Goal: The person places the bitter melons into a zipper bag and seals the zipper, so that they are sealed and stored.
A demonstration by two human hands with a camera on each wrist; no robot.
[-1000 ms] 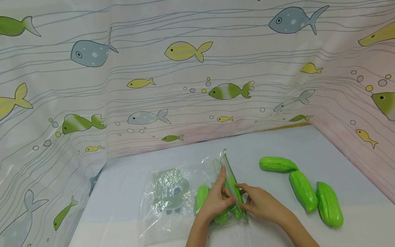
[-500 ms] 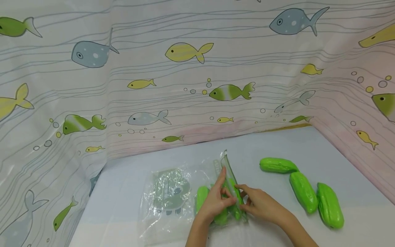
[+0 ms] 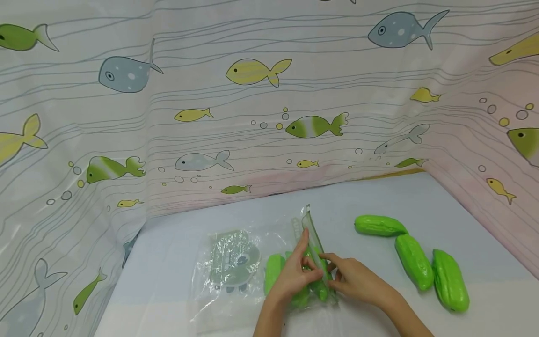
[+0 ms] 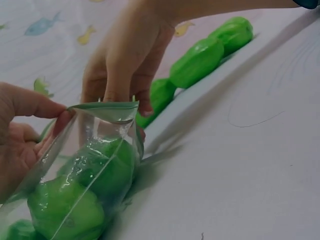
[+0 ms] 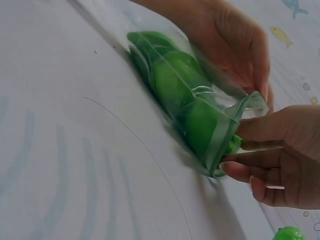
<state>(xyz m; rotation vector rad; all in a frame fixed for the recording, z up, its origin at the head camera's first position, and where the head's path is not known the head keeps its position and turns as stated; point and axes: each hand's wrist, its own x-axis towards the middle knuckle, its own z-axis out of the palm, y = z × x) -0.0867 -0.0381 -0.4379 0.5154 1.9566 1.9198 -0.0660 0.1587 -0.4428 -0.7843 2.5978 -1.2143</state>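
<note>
My left hand [image 3: 292, 277] pinches the rim of a clear zip bag [image 3: 210, 304] with thumb and forefinger, and the mouth gapes to the right. My right hand [image 3: 362, 280] is at that mouth, its thumb and fingers about the end of a green plastic-looking cucumber [image 5: 234, 144]. Most of that cucumber lies inside the bag. Several other green cucumbers [image 4: 67, 210] sit in the bag, visible through the film in both wrist views. The left hand hides part of them in the head view.
Three more green cucumbers lie on the white table to the right: one at the back [image 3: 379, 225], one in the middle [image 3: 414, 262], one nearest [image 3: 450, 280]. A fish-patterned curtain [image 3: 252, 140] surrounds the table. The bag carries a cartoon print [image 3: 236, 260].
The cucumber at the bag's mouth has slid slightly left and deeper into the bag, with another inside shifting slightly left. Both hands stay nearly in place.
</note>
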